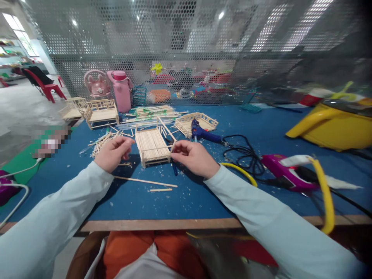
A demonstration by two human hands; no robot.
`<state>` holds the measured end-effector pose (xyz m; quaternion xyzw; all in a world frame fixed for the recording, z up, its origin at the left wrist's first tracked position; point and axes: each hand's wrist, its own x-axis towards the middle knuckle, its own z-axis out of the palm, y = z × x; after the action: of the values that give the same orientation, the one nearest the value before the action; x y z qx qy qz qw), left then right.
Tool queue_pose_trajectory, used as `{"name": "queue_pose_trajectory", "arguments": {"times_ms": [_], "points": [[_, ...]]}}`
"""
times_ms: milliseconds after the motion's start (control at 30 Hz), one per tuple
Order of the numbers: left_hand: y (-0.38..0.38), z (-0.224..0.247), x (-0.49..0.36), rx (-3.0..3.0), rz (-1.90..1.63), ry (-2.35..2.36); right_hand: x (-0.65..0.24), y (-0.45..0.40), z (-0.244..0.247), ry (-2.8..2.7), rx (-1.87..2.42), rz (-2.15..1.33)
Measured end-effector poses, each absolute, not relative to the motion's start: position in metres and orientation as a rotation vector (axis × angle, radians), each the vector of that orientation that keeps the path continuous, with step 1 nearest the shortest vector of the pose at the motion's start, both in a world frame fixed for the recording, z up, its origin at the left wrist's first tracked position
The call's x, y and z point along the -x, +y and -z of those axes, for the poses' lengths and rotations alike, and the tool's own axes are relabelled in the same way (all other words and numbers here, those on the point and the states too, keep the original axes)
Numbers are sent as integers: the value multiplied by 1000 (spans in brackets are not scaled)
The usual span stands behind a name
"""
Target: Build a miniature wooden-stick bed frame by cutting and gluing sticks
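R fingers pinch the near R corner of the small stick frame (152,144) — R hand (196,158) at its side; L hand (114,153) just beside its L side, thumb & fingertips curled nearly together, can't tell if they grip anything. Frame sits on blue tabletop (130,205), slats up. Behind it: stick bundle (154,112); behind R, blue glue gun (206,133) w/ black cord, against another stick frame (190,123).

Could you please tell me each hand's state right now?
Left hand: fingers curled; cannot tell if holding anything.
Right hand: closed on a small, pale wooden-stick bed frame.
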<state>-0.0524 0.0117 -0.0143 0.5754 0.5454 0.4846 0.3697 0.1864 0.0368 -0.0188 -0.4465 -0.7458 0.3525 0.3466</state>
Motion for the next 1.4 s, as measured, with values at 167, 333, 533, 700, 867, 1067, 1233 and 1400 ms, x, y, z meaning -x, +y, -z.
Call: {"name": "queue_pose_trajectory", "arguments": {"times_ms": [167, 333, 533, 700, 867, 1067, 1233, 1400], "points": [[11, 22, 45, -1167, -1101, 1223, -186, 36, 17, -1922, 1211, -990], [2, 21, 40, -1704, -1295, 1443, -187, 36, 18, -1918, 1207, -980], [-4, 21, 40, -2104, -1390, 1528, -187, 37, 18, -1933, 1185, -966], [-5, 20, 37, -2161, -1420, 1557, -186, 37, 19, -1937, 1167, -967], [-7, 21, 36, -2176, -1432, 1579, -187, 37, 19, -1947, 1174, -943], [-7, 21, 35, -2146, -1415, 1615, -187, 37, 20, -1953, 1183, -935], [-9, 20, 34, -2174, -1436, 1596, -187, 37, 20, -1939, 1172, -949], [-11, 21, 35, -2207, -1475, 1579, -186, 38, 20, -1944, 1164, -948]]}}
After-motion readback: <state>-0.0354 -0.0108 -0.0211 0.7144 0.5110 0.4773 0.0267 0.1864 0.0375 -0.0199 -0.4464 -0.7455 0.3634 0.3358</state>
